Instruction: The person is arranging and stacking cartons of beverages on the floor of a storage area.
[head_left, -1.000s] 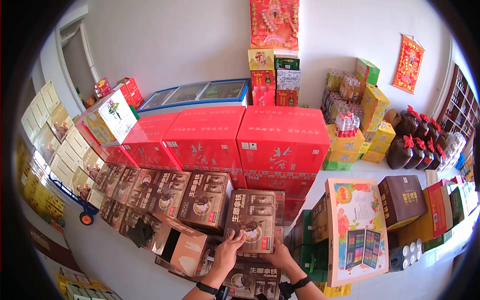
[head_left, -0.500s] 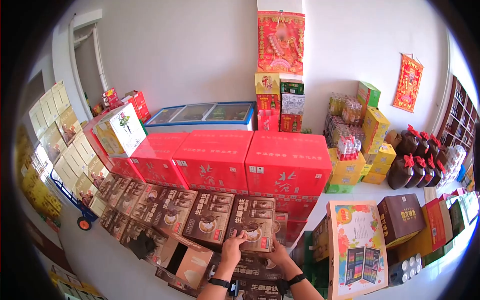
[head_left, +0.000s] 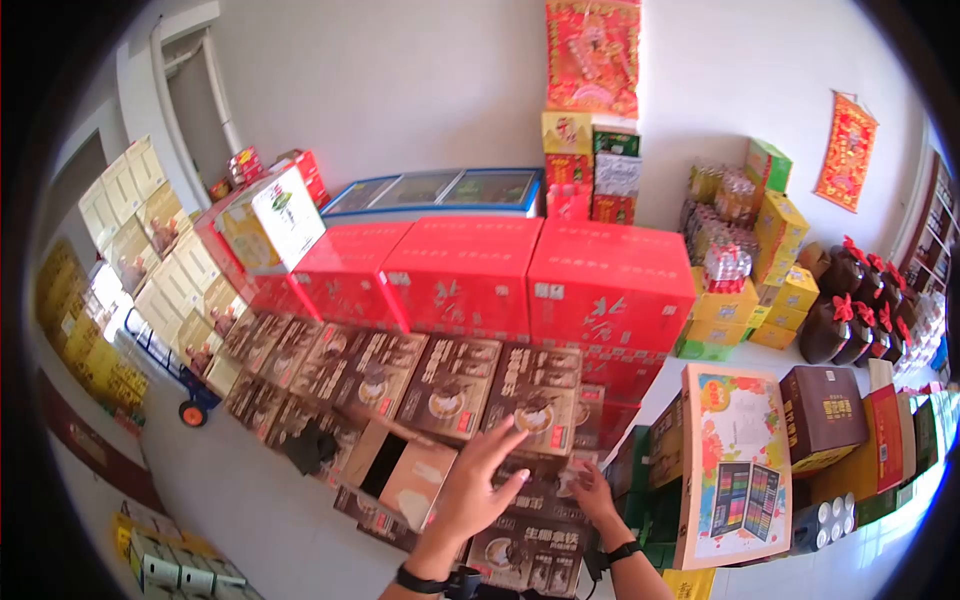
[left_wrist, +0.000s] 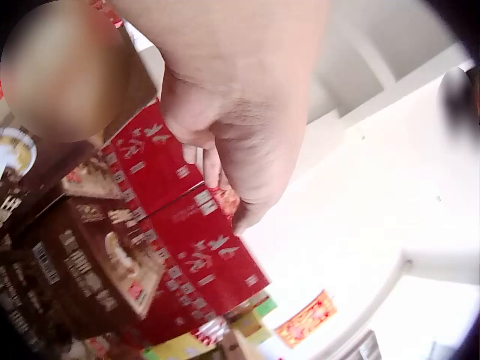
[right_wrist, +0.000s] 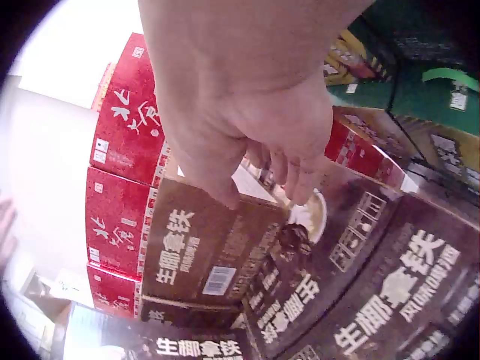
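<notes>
In the head view, a brown printed drink carton (head_left: 535, 395) lies at the right end of a row of matching cartons (head_left: 455, 385), against the red boxes. My left hand (head_left: 475, 490) is raised just in front of it, thumb and fingers spread, holding nothing. To its right, my right hand (head_left: 597, 497) hovers low over the brown cartons (head_left: 530, 545) nearer me, its fingers bent loosely and nothing in them. The right wrist view shows the right hand (right_wrist: 247, 142) beside a carton's side (right_wrist: 214, 247). In the left wrist view the left hand (left_wrist: 240, 127) is away from the cartons.
An opened carton (head_left: 405, 475) with raised flaps stands left of my hands, a dark cloth (head_left: 310, 450) beyond it. Large red boxes (head_left: 460, 275) form a wall behind. A tall box with a colourful print (head_left: 735, 470) stands on the right.
The brown carton was moved left and forward against its neighbour in the row. Both hands have since let go of it and drawn back; the left has lifted.
</notes>
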